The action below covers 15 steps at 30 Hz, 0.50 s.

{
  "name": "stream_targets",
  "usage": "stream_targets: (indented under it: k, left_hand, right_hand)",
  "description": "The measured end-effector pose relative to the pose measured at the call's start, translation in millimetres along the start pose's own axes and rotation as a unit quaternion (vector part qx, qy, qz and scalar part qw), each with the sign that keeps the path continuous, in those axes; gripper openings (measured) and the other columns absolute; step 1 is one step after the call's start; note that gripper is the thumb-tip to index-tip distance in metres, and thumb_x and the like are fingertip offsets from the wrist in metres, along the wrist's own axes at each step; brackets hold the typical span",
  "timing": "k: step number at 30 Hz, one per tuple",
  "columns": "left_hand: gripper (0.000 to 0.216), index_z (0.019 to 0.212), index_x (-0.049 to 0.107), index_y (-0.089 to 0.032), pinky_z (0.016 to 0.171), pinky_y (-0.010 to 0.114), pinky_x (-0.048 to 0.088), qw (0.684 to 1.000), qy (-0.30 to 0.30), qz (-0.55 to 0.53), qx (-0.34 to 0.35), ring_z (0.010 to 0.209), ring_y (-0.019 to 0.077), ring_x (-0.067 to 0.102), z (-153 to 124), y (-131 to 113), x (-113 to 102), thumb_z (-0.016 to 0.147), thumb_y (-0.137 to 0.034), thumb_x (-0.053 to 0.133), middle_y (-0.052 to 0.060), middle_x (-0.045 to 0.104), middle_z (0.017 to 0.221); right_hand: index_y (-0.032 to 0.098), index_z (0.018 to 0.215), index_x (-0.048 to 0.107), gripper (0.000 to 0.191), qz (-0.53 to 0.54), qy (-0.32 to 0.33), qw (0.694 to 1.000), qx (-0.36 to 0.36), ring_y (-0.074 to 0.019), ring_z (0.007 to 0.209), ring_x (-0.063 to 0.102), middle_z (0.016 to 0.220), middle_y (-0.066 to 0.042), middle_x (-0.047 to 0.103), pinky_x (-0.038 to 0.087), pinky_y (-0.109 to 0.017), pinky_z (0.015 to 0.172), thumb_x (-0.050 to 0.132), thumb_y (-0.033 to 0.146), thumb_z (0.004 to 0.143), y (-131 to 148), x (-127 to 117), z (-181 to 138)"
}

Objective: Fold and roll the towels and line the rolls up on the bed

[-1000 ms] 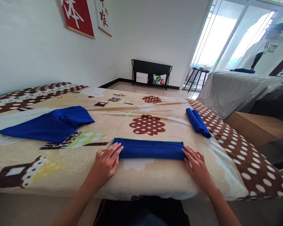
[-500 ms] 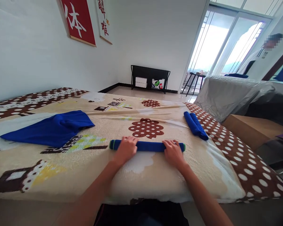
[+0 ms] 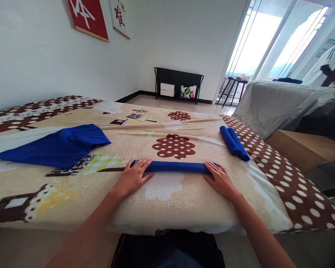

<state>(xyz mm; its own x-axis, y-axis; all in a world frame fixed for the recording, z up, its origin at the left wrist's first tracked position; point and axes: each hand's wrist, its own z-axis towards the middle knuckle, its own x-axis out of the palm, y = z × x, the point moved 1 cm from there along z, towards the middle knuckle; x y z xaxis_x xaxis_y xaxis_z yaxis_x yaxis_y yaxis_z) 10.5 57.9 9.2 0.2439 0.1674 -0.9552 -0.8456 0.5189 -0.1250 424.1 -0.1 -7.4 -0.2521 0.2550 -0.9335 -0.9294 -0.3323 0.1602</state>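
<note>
A blue towel rolled into a long thin tube [image 3: 176,167] lies across the patterned blanket [image 3: 167,201] near the bed's front edge. My left hand [image 3: 133,177] rests flat on its left end, fingers stretched out. My right hand [image 3: 220,179] lies flat against its right end, fingers also extended. Neither hand grips the roll. A second rolled blue towel [image 3: 234,143] sits at the right side of the bed. A loose, unrolled blue towel [image 3: 56,146] is spread at the left.
A grey-covered sofa [image 3: 276,104] and a wooden box [image 3: 304,147] stand to the right of the bed. A black shelf [image 3: 179,85] is against the far wall. Another person [image 3: 328,65] stands at the far right by the glass doors.
The towel went from a flat folded strip to a tight roll. My hands then slid outward from the roll's middle to its two ends, and the fingers flattened.
</note>
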Motion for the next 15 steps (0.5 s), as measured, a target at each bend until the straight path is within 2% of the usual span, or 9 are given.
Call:
stream_targets:
  k: [5,8,11,15]
  left_hand:
    - [0.046,0.133,0.056,-0.022,0.109,0.052,0.029,1.0,-0.006,-0.016,0.004,0.126,0.0304,0.054,16.6,14.0,0.5,0.097,-0.047,0.043,0.012,0.062,0.135]
    - [0.043,0.122,0.064,-0.019,0.105,0.049,0.034,0.999,-0.01,-0.034,0.006,0.12,0.0316,0.057,22.6,26.2,-9.3,0.095,-0.046,0.045,0.015,0.067,0.126]
    - [0.041,0.116,0.067,-0.021,0.107,0.047,0.033,0.998,-0.004,-0.067,0.007,0.119,0.0308,0.058,19.9,36.6,-27.4,0.092,-0.048,0.049,0.012,0.069,0.124]
    - [0.043,0.115,0.068,-0.026,0.108,0.046,0.033,0.992,0.018,-0.128,-0.008,0.114,0.0293,0.06,7.3,33.9,-52.3,0.089,-0.056,0.053,0.008,0.071,0.121]
  right_hand:
    - [0.024,0.135,0.056,0.04,-0.001,0.001,1.0,-0.005,-0.026,0.128,0.055,0.135,-0.01,0.062,0.034,-0.05,0.11,0.049,0.036,0.098,-4.4,-3.6,17.3]
    - [0.021,0.121,0.065,0.03,0.004,0.013,1.0,-0.016,-0.0263,0.113,0.064,0.118,-0.011,0.071,0.037,-0.05,0.105,0.055,0.028,0.094,-3.3,-19.4,29.6]
    - [0.021,0.105,0.071,0.021,0.022,0.03,0.999,-0.026,-0.0232,0.095,0.069,0.099,-0.008,0.075,0.046,-0.043,0.096,0.063,0.028,0.088,-5.6,-55.2,40.6]
    - [0.022,0.101,0.072,0.027,0.059,0.024,0.998,-0.018,-0.0171,0.071,0.067,0.083,-0.001,0.074,0.052,-0.031,0.069,0.069,0.042,0.083,-8.9,-139.8,56.9]
